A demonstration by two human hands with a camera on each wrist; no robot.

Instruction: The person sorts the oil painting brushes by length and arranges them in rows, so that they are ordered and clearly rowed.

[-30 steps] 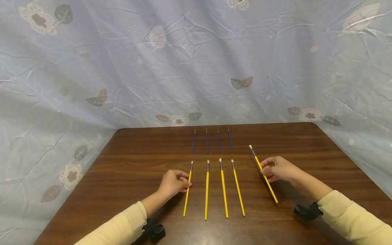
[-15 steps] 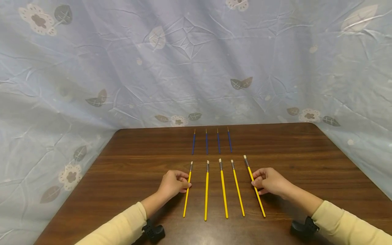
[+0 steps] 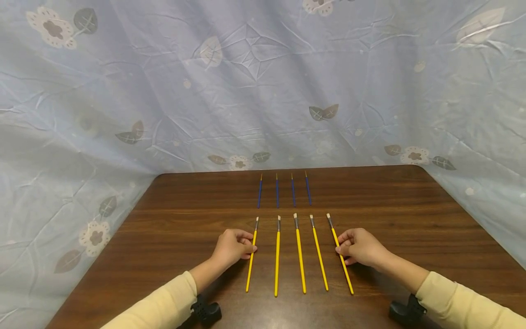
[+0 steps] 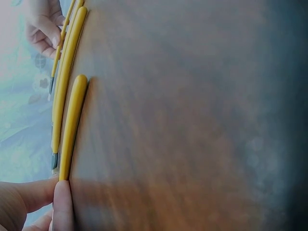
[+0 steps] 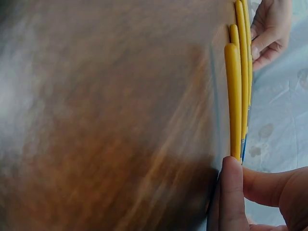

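Yellow paintbrushes with pale bristles lie in a row on the brown table, tips pointing away from me. My left hand (image 3: 232, 246) pinches the leftmost yellow paintbrush (image 3: 249, 272) between thumb and fingers; the left wrist view shows its handle (image 4: 72, 125) rising from the fingertips. At the row's other end my right hand (image 3: 361, 246) pinches the rightmost yellow paintbrush (image 3: 346, 273), whose handle (image 5: 233, 96) shows close up in the right wrist view. Between the hands lie three more: a thick brush (image 3: 277, 260), a wide-tipped brush (image 3: 300, 260) and a slimmer brush (image 3: 319, 256).
Several thin blue paintbrushes, among them the leftmost blue one (image 3: 260, 194) and the rightmost blue one (image 3: 308, 191), lie in a row farther back. The wooden table (image 3: 185, 192) ends at a floral curtain (image 3: 255, 91) that hangs behind and at both sides.
My right hand has brought its yellow paintbrush left and toward me, lowering it to the end of the row at a similar slant. The left hand has stayed in place.
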